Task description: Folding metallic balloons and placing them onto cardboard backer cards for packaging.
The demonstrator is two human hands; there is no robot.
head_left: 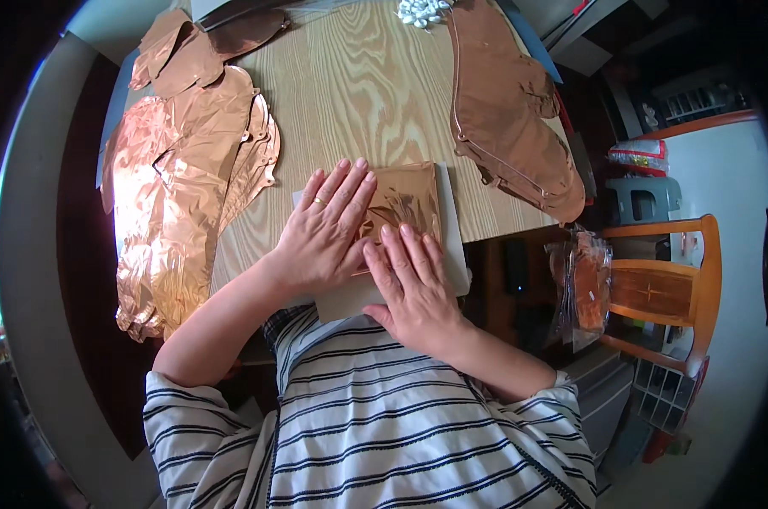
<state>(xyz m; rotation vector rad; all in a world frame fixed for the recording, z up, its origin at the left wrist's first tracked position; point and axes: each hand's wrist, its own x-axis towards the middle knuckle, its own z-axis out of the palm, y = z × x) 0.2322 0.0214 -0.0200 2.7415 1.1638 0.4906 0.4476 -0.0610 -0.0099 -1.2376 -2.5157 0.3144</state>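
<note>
A folded piece of shiny copper-coloured foil [409,188] lies flat at the table's near edge, on top of a pale board [454,229]. My left hand [323,227] rests palm down over its left side, fingers stretched out, a ring on one finger. Lower and to the right, my right hand [418,297] lies flat across the near part, its fingers slightly spread. The two hands meet near the left thumb. They cover much of the foil, so its near left part is hidden. A beige card-like edge [337,304] shows below them.
Crinkled, flat copper foil balloons [167,212] are heaped along the table's left side. More of them [507,110] lie at the right, hanging over the edge. Small white objects [422,10] sit at the far edge. A wooden chair [704,271] with a clear bag [592,288] stands right.
</note>
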